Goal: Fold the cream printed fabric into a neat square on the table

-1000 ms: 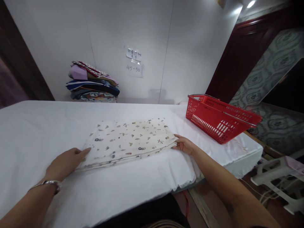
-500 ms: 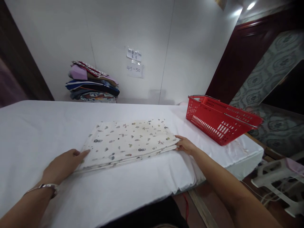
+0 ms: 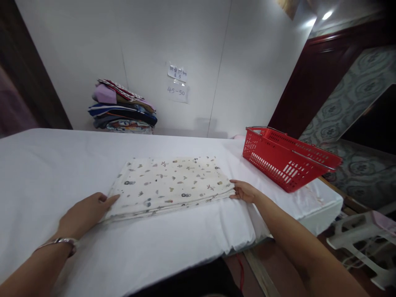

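The white-covered worktop (image 3: 46,165) carries a printed cloth (image 3: 171,185) at its middle, already folded into a flat rectangle — only squaring looks left. Left hand (image 3: 85,212) and right hand (image 3: 246,192) touch its ends, fingers loosely extended, gripping nothing.

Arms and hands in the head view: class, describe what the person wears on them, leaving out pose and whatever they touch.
Both forearms are bare, with no sleeves or gloves in view. The left hand has a thin silver-coloured metal bracelet or watch band round its wrist. The right hand and its wrist carry nothing visible. No rings can be made out on the fingers.
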`<state>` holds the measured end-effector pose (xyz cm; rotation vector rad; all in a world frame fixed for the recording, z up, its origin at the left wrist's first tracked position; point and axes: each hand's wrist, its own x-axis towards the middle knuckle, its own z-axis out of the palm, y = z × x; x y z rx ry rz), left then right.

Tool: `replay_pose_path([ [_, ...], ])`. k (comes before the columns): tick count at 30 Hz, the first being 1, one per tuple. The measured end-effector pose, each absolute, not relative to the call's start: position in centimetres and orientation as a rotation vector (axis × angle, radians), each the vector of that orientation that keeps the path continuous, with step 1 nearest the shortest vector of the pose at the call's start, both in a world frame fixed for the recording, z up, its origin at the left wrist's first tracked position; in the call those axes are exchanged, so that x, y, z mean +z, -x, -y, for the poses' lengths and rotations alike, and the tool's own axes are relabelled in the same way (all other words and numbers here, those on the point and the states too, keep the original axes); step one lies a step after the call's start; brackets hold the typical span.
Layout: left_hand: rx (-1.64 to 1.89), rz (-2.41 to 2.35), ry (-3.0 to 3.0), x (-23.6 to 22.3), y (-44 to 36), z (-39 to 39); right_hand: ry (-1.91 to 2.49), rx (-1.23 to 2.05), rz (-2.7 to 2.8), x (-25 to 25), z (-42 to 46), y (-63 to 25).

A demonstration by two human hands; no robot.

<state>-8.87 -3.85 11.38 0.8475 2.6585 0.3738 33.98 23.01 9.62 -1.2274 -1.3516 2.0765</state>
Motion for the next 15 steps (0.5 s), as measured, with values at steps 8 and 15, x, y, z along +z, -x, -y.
replay_pose_path([
  [8, 0.349, -2.657, -0.897, 11.6, 8.8, 3.8, 1.349, 1.893, 1.481, 9.7, -23.2, -32.8],
  [15, 0.416, -2.441, -1.199, 11.7, 3.7, 3.3, 1.536, 1.273, 1.685, 10.8, -26.6, -35.1],
])
